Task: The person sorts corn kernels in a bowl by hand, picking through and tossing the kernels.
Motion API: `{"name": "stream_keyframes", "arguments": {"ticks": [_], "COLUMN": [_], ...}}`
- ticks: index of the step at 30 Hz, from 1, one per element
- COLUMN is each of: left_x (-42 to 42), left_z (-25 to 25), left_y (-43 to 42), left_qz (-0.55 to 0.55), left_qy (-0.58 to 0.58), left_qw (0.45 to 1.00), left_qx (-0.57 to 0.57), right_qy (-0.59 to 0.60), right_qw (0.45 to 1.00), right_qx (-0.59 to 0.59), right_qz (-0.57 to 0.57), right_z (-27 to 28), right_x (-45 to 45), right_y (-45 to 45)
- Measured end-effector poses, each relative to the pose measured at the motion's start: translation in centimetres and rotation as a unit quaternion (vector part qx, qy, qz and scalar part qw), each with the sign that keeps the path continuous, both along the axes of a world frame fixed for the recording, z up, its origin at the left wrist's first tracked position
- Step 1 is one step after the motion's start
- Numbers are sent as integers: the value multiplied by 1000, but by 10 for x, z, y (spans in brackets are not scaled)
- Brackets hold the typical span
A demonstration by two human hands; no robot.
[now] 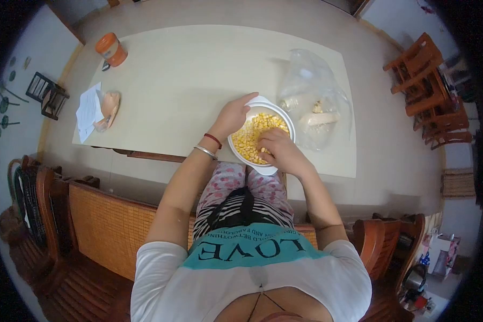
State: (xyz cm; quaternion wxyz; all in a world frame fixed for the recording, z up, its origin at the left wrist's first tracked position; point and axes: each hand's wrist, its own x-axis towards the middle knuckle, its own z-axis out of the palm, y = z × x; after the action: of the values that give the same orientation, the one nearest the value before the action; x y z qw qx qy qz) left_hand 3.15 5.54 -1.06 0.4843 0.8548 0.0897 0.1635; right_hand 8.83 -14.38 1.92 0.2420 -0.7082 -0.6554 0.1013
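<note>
A white bowl (292, 124) with two handles holds loose yellow corn kernels (245, 140) at the table's near edge. My left hand (234, 115) grips the bowl's upper left rim, thumb side by the handle. My right hand (280, 151) reaches into the bowl from the right, its fingers curled down among the kernels; whether kernels are pinched between them is too small to tell. Just right of the bowl lies a clear plastic bag (312, 80) with pale corncobs (321, 118) in or on it.
An orange-lidded jar (111, 49) stands at the table's (198, 64) far left corner. White papers (88, 112) and a crumpled packet (108, 111) lie at its left edge. A wooden bench (102, 228) is behind me; stacked wooden stools (426, 86) stand at the right.
</note>
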Motion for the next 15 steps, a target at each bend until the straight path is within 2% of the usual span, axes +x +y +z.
{"name": "stream_keyframes", "arguments": {"ticks": [3,9,12,15], "left_x": [0,0,0,2], "left_z": [-1,2,4,0], "left_y": [1,0,1,1], "left_qz": [-4,0,0,3], "left_qy": [17,20,40,29], "left_qw": [1000,1000,999,1000], "left_qx": [-6,-9,-13,-3], "right_qy": [33,68,67,7], "right_qw": [999,993,994,996], "right_qx": [36,14,-22,-3], "right_qz": [-22,-99,-82,-88], "right_z": [6,0,-2,-1], "right_x": [3,10,18,17], "right_y": [-2,-1,5,11]}}
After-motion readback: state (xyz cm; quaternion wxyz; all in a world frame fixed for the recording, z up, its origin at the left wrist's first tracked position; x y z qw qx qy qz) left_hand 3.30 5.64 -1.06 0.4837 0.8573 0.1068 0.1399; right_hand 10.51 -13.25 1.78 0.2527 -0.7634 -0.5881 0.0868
